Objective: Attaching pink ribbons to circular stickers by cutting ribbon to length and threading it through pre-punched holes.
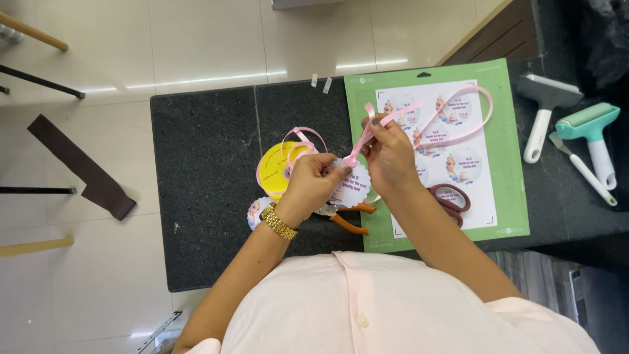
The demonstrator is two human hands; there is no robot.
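A: Head view: what has the left hand [313, 185] got?

B: Fingers pinched on a round scallop-edged white paper tag [350, 186], held over the dark speckled stone table [203, 164].

A: And the right hand [388, 152]?

B: Closed around a thin pink satin ribbon [458, 124], which loops over the green cutting mat [508, 151]. A yellow ribbon spool [274, 169] sits just beside the left hand.

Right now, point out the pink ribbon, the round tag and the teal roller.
pink ribbon [458, 131]: head view, loop over the sheet.
round tag [354, 189]: head view, scalloped face.
teal roller [586, 119]: head view, its drum.
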